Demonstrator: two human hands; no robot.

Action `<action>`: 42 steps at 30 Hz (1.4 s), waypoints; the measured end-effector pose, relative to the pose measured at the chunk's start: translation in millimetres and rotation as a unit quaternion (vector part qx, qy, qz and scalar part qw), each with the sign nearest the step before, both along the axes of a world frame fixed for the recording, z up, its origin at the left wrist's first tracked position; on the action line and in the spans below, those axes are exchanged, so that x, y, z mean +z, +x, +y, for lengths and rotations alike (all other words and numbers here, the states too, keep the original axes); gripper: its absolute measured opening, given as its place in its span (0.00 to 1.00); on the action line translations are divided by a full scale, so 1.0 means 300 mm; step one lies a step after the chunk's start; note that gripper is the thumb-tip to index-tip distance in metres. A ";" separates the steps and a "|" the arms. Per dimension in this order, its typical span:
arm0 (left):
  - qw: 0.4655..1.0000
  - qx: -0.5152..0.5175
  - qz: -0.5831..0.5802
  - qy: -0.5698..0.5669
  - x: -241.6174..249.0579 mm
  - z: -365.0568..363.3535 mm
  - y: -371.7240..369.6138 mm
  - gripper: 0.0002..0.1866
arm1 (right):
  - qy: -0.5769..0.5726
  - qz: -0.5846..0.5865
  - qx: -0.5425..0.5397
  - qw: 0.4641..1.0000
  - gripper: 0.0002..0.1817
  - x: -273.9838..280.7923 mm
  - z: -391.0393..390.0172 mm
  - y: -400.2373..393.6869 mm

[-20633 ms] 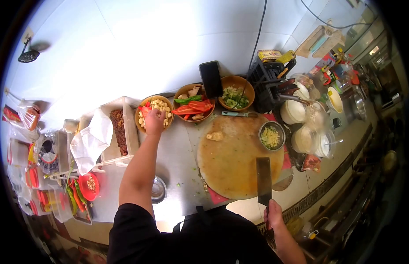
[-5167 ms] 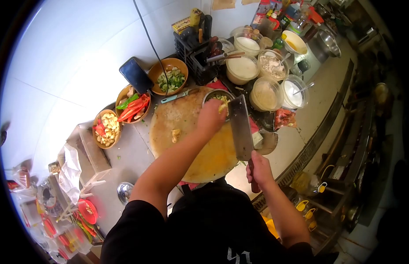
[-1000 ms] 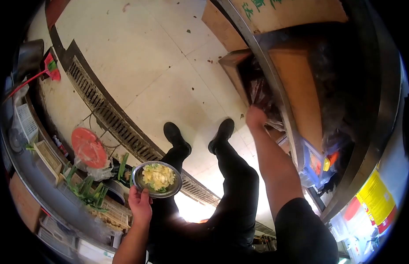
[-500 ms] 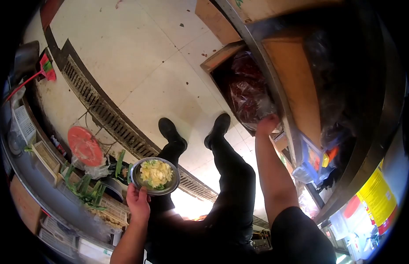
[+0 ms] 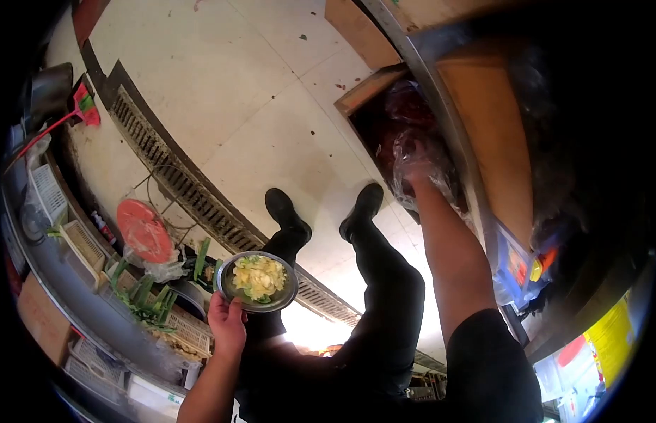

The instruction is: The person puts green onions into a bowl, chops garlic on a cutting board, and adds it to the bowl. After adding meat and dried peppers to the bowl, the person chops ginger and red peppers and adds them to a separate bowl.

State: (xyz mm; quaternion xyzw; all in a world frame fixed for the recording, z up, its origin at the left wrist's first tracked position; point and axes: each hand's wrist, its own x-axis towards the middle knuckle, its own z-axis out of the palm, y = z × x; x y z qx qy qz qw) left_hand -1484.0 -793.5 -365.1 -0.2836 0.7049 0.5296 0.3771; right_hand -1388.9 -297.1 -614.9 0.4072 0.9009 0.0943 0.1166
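My left hand [image 5: 228,326] grips the near rim of a round metal bowl [image 5: 292,290], thumb on top. Chopped pale yellow pieces with some green bits [image 5: 259,277] lie in the bowl. On the other side, my right hand [image 5: 418,168] reaches into a clear plastic bag [image 5: 405,192] inside a cardboard box [image 5: 370,90]. Dark red contents fill the bag; their kind is too dim to make out. Plastic film covers part of the right hand, and its fingers are partly hidden.
A floor drain grate [image 5: 201,206] runs past my shoes. To the left are a red round lid [image 5: 144,231], green stalks [image 5: 146,299], and plastic baskets [image 5: 81,247]. A metal shelf edge [image 5: 448,113] curves above the box on the right.
My right hand has moved further into the bag, and the plastic now lies around the wrist. The left hand still holds the bowl. The whole view has shifted slightly.
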 end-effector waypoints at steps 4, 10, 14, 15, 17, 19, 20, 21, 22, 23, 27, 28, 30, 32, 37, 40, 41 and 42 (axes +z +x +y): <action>1.000 0.012 -0.005 -0.004 -0.003 0.037 -0.022 0.04 | -0.026 -0.035 -0.040 0.998 0.23 -0.138 -0.040 0.096; 1.000 0.000 -0.007 -0.008 0.009 0.066 -0.033 0.04 | -0.107 0.029 -0.038 0.993 0.25 -0.364 0.092 0.353; 1.000 0.001 -0.017 0.022 0.020 0.088 -0.040 0.04 | -0.424 0.338 -0.282 0.792 0.23 -0.054 0.044 0.222; 1.000 0.002 -0.015 0.023 0.018 0.095 -0.041 0.04 | -0.519 0.466 -0.400 0.594 0.23 -0.001 0.041 0.198; 0.999 -0.026 -0.018 0.040 0.016 0.118 -0.041 0.04 | -0.604 0.585 -0.460 0.284 0.22 0.077 0.029 0.165; 0.998 -0.040 -0.015 0.038 0.021 0.172 -0.045 0.04 | -0.638 0.598 -0.459 0.159 0.22 0.128 0.015 0.147; 0.998 -0.055 -0.013 0.036 0.028 0.189 -0.042 0.03 | -0.646 0.599 -0.454 0.134 0.21 0.157 0.004 0.138; 0.996 -0.070 -0.018 0.054 0.024 0.200 -0.042 0.05 | -0.651 0.597 -0.453 0.119 0.21 0.167 -0.001 0.149; 0.996 -0.071 -0.018 0.055 0.022 0.216 -0.035 0.05 | -0.650 0.599 -0.452 0.120 0.21 0.194 -0.017 0.179; 0.995 -0.072 -0.026 0.062 0.020 0.237 -0.025 0.06 | -0.672 0.575 -0.449 0.125 0.17 0.223 -0.044 0.213; 0.978 -0.198 0.052 0.030 -0.042 0.343 -0.008 0.10 | -0.667 0.449 -0.541 0.247 0.12 0.352 -0.109 0.313; 0.968 -0.240 0.068 0.010 -0.033 0.385 -0.015 0.10 | -0.569 0.397 -0.633 0.344 0.14 0.432 -0.150 0.303; 0.949 -0.300 0.096 -0.026 0.019 0.475 -0.022 0.11 | -0.590 0.407 -0.638 0.280 0.14 0.561 -0.209 0.340; 0.942 -0.319 0.095 -0.027 0.086 0.544 -0.008 0.11 | -0.603 0.398 -0.620 0.305 0.14 0.761 -0.281 0.294; 0.918 -0.375 0.124 0.039 0.293 0.661 0.087 0.11 | -0.516 0.468 -0.449 0.560 0.16 1.293 -0.474 0.075; 0.920 -0.359 0.120 0.096 0.492 0.707 0.118 0.20 | -0.389 0.484 -0.286 0.730 0.13 1.452 -0.538 0.083; 0.920 -0.357 0.131 0.100 0.558 0.717 0.114 0.20 | -0.372 0.470 -0.287 0.747 0.12 1.531 -0.552 0.077; 0.915 -0.365 0.119 0.123 0.629 0.724 0.102 0.22 | -0.370 0.477 -0.277 0.747 0.12 1.575 -0.559 0.085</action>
